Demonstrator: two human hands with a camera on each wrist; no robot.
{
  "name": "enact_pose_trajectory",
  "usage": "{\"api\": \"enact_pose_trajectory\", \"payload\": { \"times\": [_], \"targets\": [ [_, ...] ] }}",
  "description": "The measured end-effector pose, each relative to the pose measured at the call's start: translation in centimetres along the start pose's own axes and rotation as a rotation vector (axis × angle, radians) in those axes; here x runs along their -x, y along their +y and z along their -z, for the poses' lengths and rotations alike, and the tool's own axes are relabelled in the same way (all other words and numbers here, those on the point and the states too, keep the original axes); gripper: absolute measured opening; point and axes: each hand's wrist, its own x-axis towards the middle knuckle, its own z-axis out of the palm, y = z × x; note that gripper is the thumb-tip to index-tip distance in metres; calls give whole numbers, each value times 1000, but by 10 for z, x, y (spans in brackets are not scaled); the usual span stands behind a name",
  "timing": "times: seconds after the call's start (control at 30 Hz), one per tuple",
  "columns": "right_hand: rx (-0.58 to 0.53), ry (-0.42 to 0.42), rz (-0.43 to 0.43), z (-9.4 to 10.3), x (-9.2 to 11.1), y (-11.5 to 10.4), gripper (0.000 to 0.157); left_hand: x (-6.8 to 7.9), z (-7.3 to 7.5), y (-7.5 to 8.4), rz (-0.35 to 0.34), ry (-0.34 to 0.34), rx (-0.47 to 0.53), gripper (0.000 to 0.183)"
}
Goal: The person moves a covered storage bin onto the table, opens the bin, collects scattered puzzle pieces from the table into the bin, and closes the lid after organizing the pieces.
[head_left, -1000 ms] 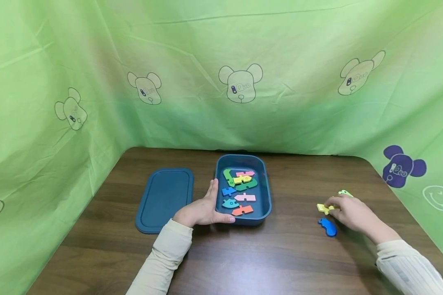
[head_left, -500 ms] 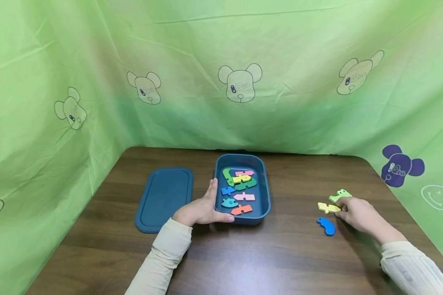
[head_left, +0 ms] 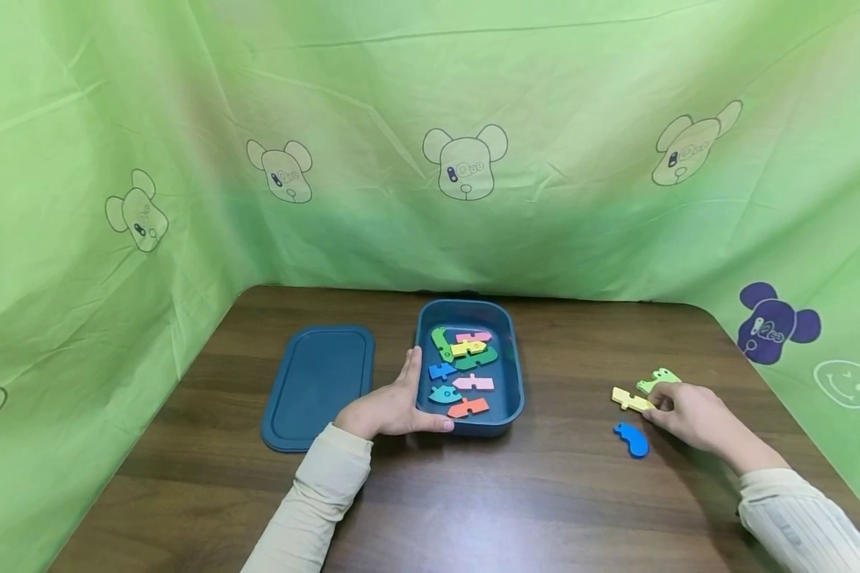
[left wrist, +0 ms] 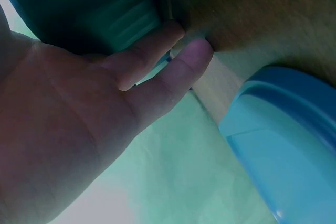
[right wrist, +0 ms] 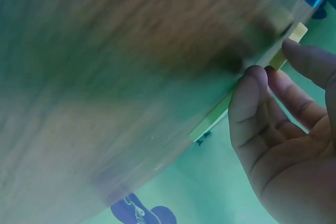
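Low in the head view, my left hand (head_left: 390, 406) rests against the near left corner of a dark blue rectangular box (head_left: 483, 430), fingers straight along its side and thumb at the front rim. Its fingers (left wrist: 181, 74) look extended in the left wrist view. Over at the right, my right hand (head_left: 691, 414) pinches the near end of a yellow puzzle piece (head_left: 625, 398) between thumb and fingers. That end is covered by the fingertips. A light green animal-shaped piece (head_left: 655, 378) lies just behind, partly hidden by the hand. A blue curved piece (head_left: 634, 442) lies in front.
Several coloured puzzle pieces lie inside the box, among them an orange one (head_left: 468, 407) and a pale pink one (head_left: 474, 383). Left of the box is its flat blue lid (head_left: 318, 390). A green printed cloth (head_left: 373, 231) hangs behind the wooden table (head_left: 430, 509).
My right hand drew back slightly, uncovering the green piece, and now pinches the yellow piece, which has turned and shifted a little left. My left hand has stayed at the box.
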Motion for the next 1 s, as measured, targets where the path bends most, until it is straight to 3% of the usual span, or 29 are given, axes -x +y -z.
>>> {"api": "enact_pose_trajectory", "payload": {
  "times": [0.4,1.0],
  "targets": [
    [-41,128,36,4,-7,-20,12,0,-1,0,9,-1,16,130],
    [-73,149,122,15,-23,-57,12,-1,1,2,42,-23,-9,132]
  ]
}}
